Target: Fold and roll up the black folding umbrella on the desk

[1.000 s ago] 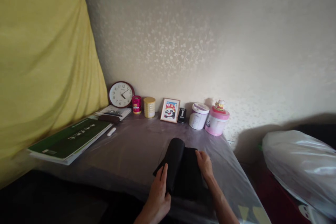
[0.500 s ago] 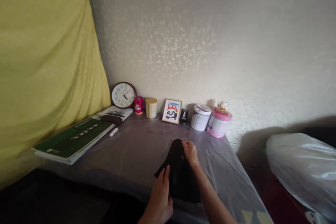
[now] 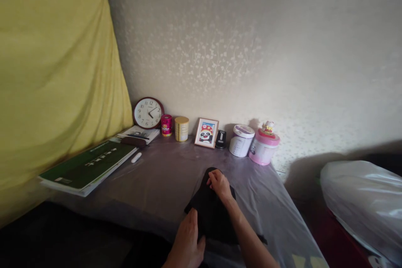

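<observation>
A limp black cloth piece (image 3: 216, 213), with a rounded top and narrow ends at its lower left and lower right, lies on the table in front of me. Its exact kind I cannot make out. My left hand (image 3: 188, 236) is at its lower left edge, the cloth's side between fingers and thumb; part of the grip is hidden. On the upper part of the cloth rests my right hand (image 3: 219, 184), its fingers curled closed against the fabric. My right forearm crosses over the cloth's right side.
A grey cover drapes the table (image 3: 157, 180). Along the wall stand a clock (image 3: 148, 112), a pink can (image 3: 166, 125), a yellow can (image 3: 181, 130), a panda picture frame (image 3: 206, 133) and two tubs (image 3: 241, 142). A green book (image 3: 88, 165) lies left; a plastic-wrapped bundle (image 3: 361, 192) sits right.
My right hand has shifted from the cloth's upper right edge leftward onto its upper middle, its fingers now more curled. The cloth lies flatter, and my left hand has moved slightly down.
</observation>
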